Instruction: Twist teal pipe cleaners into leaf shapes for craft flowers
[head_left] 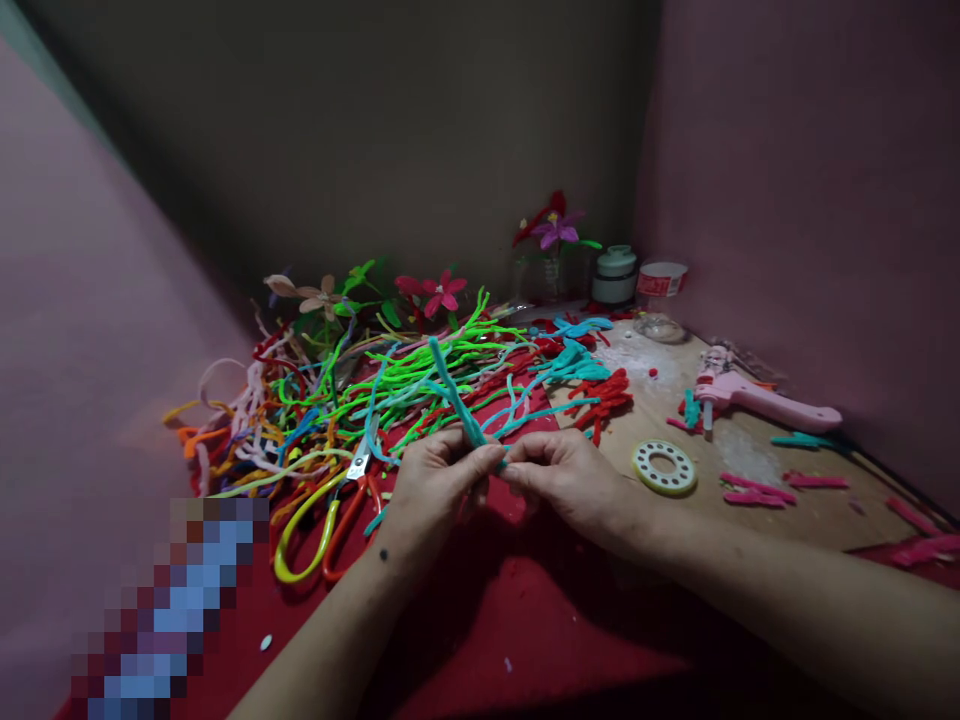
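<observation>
My left hand (448,470) is closed, thumb against fingers, around a turquoise pipe cleaner (448,378) that sticks up and leans to the left. Close beside it, my right hand (559,478) pinches the lower end of the same turquoise piece between thumb and forefinger. The fingertips of both hands nearly meet, and the part between them is mostly hidden. Left of my left hand lie scissors (322,540) with one yellow and one orange handle loop. Beyond the hands spreads a tangled heap of pipe cleaners (360,385) in green, pink, orange and other colours.
On the right, a cardboard sheet (690,380) bears a pink glue gun (772,400), a round holed tape spool (664,467) and pink pieces (757,492). Fuzzy flowers (442,292), a lidded jar (615,275) and a clear cup (661,300) stand at the back. Red cloth (480,640) covers the table.
</observation>
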